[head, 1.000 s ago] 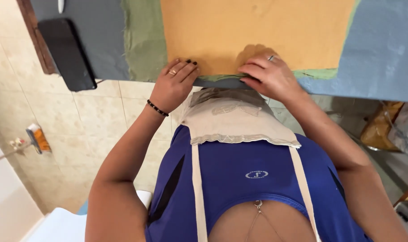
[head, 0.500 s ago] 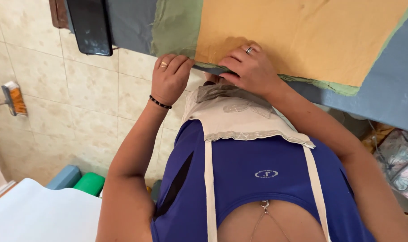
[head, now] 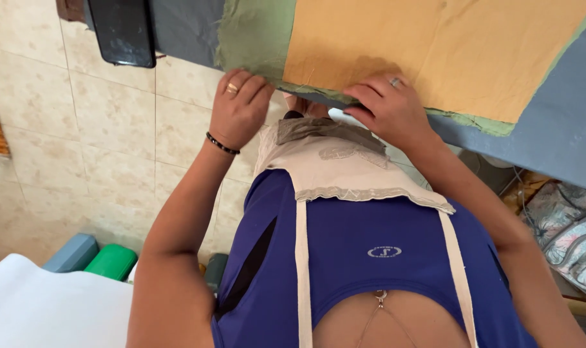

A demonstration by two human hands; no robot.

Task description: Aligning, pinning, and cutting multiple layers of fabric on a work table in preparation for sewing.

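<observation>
Head view: left hand (head: 240,106) and right hand (head: 388,106) pinch the green cloth (head: 254,38) edge under the mustard cloth (head: 428,48) at the surface (head: 557,129) rim; aligning edges seems in hand.

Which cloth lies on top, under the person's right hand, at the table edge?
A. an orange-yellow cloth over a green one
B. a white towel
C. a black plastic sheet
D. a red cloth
A: the right hand presses the edge of the orange-yellow cloth, and the green cloth shows beneath it along the border, near the left hand.
</observation>
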